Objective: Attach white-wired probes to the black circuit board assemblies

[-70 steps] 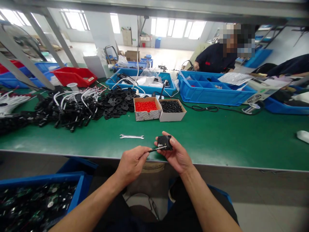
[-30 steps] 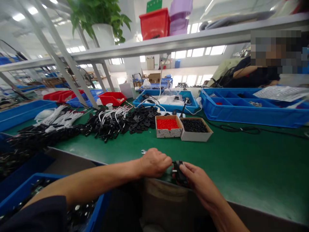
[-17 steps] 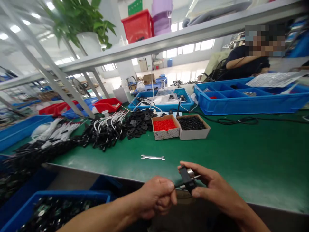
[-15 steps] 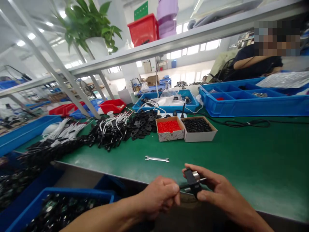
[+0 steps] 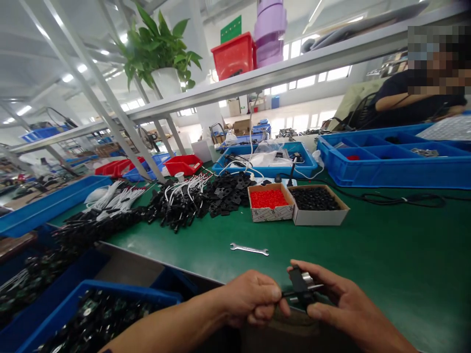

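My right hand [image 5: 344, 299] holds a flat black part [image 5: 297, 280] between thumb and fingers, above the bench's front edge. Silver metal cylinders [image 5: 306, 278] and a thin light pin stick out of the part on its right side. My left hand [image 5: 255, 298] is closed in a pinch on a thin black cable-like piece [image 5: 286, 294] that runs into the part's left side. What lies inside the left fist is hidden. On the green bench beyond both hands lies a silver open-end wrench [image 5: 249, 249], touched by neither.
Two cardboard boxes hold red caps [image 5: 270, 199] and black pieces [image 5: 316, 198]. Behind them stand blue bins [image 5: 397, 169]. Heaps of black cables [image 5: 180, 201] and flat black plates [image 5: 228, 191] spread leftward. A blue crate [image 5: 121, 288] sits low left. Another person [image 5: 401, 98] sits at the back right.
The camera view has turned, so the whole scene sits further right and slightly lower. Both hands keep their hold on the black part and the thin piece, with little visible change between them.
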A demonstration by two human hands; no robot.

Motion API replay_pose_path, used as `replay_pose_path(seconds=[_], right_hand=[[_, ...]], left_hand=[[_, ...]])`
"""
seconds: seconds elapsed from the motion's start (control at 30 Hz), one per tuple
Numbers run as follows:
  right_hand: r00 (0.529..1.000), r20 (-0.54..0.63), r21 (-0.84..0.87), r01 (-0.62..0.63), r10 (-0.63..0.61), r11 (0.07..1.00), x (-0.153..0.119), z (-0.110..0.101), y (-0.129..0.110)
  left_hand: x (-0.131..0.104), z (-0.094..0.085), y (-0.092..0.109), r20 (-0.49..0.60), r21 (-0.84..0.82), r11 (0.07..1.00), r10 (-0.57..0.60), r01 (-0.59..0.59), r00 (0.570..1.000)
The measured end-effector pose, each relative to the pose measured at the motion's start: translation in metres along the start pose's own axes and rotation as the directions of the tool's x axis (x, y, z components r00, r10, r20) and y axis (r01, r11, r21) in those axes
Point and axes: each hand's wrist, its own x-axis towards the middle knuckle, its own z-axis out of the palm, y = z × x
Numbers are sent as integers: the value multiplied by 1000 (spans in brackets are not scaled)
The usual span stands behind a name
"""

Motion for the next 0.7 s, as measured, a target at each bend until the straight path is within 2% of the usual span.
replay_pose_path(seconds=[0.03, 0.07, 0.1, 0.13, 0.17, 0.2, 0.23, 0.27, 0.3, 0.33, 0.37, 0.4, 0.43, 0.47, 0.5, 0.53, 0.57, 0.6, 0.63, 0.67, 0.7], right_hand=[[1000, -15, -10, -5, 5, 1000, 1, 2, 1], [999, -43, 17, -25, 25, 1000, 3, 7, 1], [996, -69, 79, -58, 63, 995, 6, 13, 1], [990, -86, 166, -92, 108, 982, 9, 19, 0], [984, -95, 263, -124, 154, 957, 12, 25, 0], [976, -102, 346, -145, 191, 927, 15, 30, -1], [970, -108, 401, -156, 216, 903, 18, 33, -1], [968, -119, 414, -152, 219, 897, 20, 34, -1], [971, -136, 383, -131, 196, 914, 21, 32, -1], [976, -160, 314, -92, 149, 945, 21, 30, -1], [981, -174, 218, -49, 88, 975, 20, 27, -2], [985, -168, 116, -8, 28, 993, 18, 25, -3], [988, -155, 39, 29, -22, 999, 16, 24, -5], [990, -136, 1, 43, -43, 999, 15, 24, -6], [989, -146, 27, 37, -33, 999, 14, 26, -8], [986, -165, 104, 24, -7, 994, 15, 27, -9], [979, -201, 212, 25, 19, 977, 16, 28, -10], [967, -251, 324, 32, 53, 945, 18, 28, -11], [948, -308, 417, 54, 85, 907, 19, 27, -12], [929, -353, 486, 80, 112, 870, 20, 26, -13], [915, -381, 531, 98, 133, 841, 20, 24, -14]], left_hand=[[0, 0, 0, -68, 120, 990, 78, -69, 995], [1, -2, 0, -152, 338, 929, 210, -149, 966], [4, -5, 1, -192, 591, 783, 370, -194, 909], [7, -10, 3, -167, 799, 571, 514, -190, 841], [11, -14, 5, -105, 920, 360, 608, -155, 787], [14, -19, 8, -55, 967, 223, 654, -123, 755], [17, -22, 10, -52, 973, 200, 664, -111, 746], [18, -25, 12, -104, 949, 294, 637, -115, 764], [19, -27, 13, -189, 872, 474, 556, -122, 810], [18, -27, 14, -253, 722, 683, 409, -110, 877], [17, -26, 14, -262, 522, 850, 234, -66, 936], [14, -24, 13, -229, 348, 937, 95, -10, 969], [12, -22, 13, -203, 270, 963, 38, 19, 978], [9, -20, 11, -215, 307, 952, 73, -4, 974], [6, -20, 10, -258, 453, 889, 203, -67, 945], [4, -22, 7, -273, 644, 755, 378, -124, 885], [2, -27, 4, -249, 806, 574, 548, -143, 798], [1, -34, 0, -200, 908, 402, 669, -122, 716], [0, -44, -5, -169, 957, 282, 739, -73, 652], [-1, -56, -11, -176, 974, 228, 772, -7, 611], [-2, -68, -16, -218, 973, 217, 775, 74, 593]])
